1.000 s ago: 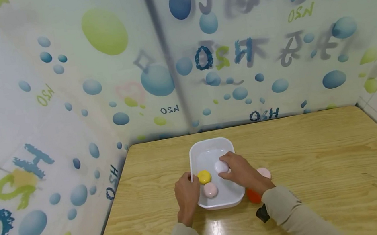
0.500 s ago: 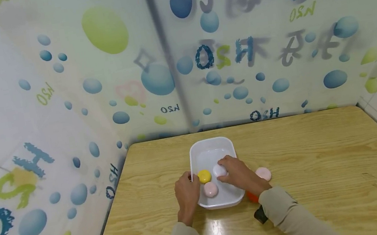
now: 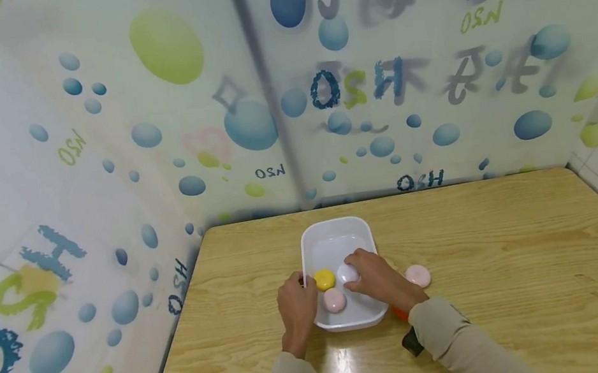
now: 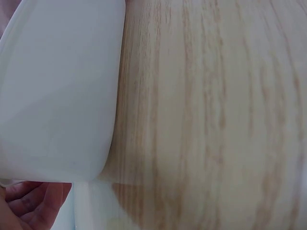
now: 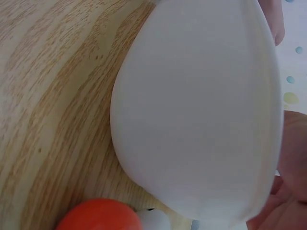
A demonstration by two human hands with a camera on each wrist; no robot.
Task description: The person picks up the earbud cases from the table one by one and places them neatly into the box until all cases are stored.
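Note:
In the head view, a white plastic tub stands on the wooden table. My left hand grips its left rim. Inside the tub, my right hand pinches a round white piece between thumb and fingers, which partly cover it. To the left of that piece lie a yellow round piece and, nearer me, a pale pink one. Both wrist views are filled mostly by the tub's outer wall, with fingers partly seen past its edge in the left wrist view.
Outside the tub, on its right, sits another pale pink round piece. An orange-red round piece is mostly hidden under the right forearm; beside it the right wrist view has a whitish object. Patterned cloth walls enclose the table.
My right hand has shifted slightly left and toward me inside the tub, carrying the white piece closer to the yellow one. The left hand stays on the rim.

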